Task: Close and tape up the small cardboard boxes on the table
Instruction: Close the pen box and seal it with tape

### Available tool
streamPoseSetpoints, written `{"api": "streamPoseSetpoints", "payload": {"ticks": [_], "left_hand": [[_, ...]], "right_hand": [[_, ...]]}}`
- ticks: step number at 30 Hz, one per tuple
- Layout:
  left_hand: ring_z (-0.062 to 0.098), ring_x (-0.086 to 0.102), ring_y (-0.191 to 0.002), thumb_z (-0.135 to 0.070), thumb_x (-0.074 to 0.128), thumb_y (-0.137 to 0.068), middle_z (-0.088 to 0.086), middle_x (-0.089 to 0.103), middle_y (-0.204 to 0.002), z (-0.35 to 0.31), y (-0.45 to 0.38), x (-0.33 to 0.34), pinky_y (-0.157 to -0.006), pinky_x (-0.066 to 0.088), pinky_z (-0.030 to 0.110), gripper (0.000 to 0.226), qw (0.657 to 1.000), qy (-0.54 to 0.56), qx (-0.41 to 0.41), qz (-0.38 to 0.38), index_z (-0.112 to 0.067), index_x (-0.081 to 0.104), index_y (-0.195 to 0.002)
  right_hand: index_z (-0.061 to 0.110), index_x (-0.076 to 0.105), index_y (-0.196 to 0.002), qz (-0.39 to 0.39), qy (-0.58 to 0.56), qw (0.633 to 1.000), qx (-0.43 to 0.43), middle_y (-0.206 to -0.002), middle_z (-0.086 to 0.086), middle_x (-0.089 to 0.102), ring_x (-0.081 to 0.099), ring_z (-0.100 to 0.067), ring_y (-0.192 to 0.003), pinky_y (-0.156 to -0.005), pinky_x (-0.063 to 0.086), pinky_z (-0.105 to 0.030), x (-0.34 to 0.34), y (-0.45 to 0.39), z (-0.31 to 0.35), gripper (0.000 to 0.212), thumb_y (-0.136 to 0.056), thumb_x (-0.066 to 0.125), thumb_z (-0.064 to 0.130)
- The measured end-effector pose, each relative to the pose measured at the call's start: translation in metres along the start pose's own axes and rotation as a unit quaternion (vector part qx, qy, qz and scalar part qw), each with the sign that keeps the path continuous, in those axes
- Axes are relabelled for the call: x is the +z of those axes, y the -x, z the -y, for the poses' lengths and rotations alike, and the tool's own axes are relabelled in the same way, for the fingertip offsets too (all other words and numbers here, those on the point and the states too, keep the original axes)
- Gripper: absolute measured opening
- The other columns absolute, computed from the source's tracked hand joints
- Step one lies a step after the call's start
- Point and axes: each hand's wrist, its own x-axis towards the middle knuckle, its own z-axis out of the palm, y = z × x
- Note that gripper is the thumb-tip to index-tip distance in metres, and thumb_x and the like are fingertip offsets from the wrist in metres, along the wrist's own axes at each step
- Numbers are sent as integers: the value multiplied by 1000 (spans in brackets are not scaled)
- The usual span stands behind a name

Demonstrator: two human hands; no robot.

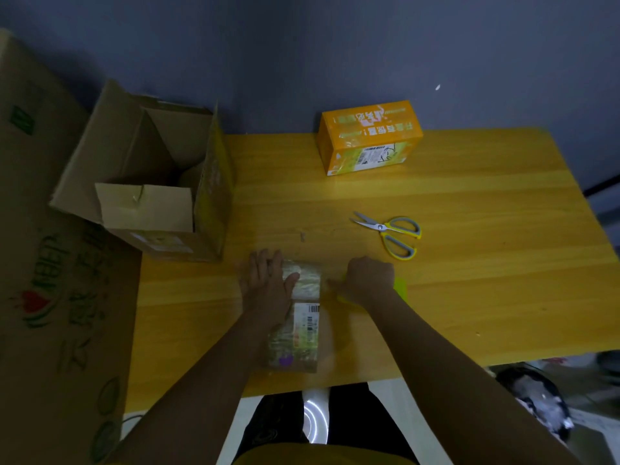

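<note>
Lying near the front edge of the wooden table [469, 196]: a small cardboard box [298, 330], long and narrow, its top glossy with clear tape over a white barcode label and faded print, blurred at its right side. Pressed flat on the box's far left part, the left hand [266, 283], fingers straight and together. Just right of the box, the right hand [369, 276], fingers curled around a yellow-green object [400, 286]; most of that object hidden under the hand, so hard to name. Beyond the box and to its right, yellow-handled scissors [392, 233], blades slightly parted. Farther back from the box, an orange printed box [369, 139], closed. Left of the small box, an open brown carton [151, 176] with flaps up, interior too dark to read. Cut off at the frame's left, a large printed carton [50, 263].
</note>
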Motion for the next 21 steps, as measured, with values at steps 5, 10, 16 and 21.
{"api": "streamPoseSetpoints", "payload": {"ticks": [5,10,16,21], "left_hand": [[31,-12,-146,-37,49,-96,3,-9,-160,-28,8,-7,-111,6,65,70,998,-57,15,-5,-32,8,-153],[41,-37,-135,-75,61,-71,7,-44,-147,-51,20,-5,-102,13,76,122,985,20,-75,155,-36,-28,-144],[34,-26,-142,-60,69,-75,-3,-33,-154,-23,10,-20,-109,20,65,112,981,129,-19,145,-40,-12,-149],[28,27,-141,-55,79,-60,-6,5,-158,6,3,-29,-103,42,52,117,883,430,-16,185,-44,2,-149]], "right_hand": [[24,66,-109,-3,-199,980,-3,-110,-2,67,61,-23,-104,-77,42,-32,-1,17,-51,60,-80,49,74],[33,65,-83,9,-370,929,-4,-79,8,65,62,-15,-81,-71,48,-33,9,32,-73,31,-76,66,63],[11,70,-77,-44,-379,924,-16,-65,-11,63,59,-16,-62,-63,47,-39,-11,34,-67,50,-76,69,61],[12,65,-68,-86,-364,922,-104,-51,-2,56,56,-10,-51,-51,43,-35,-66,41,-40,59,-71,61,71]]}}
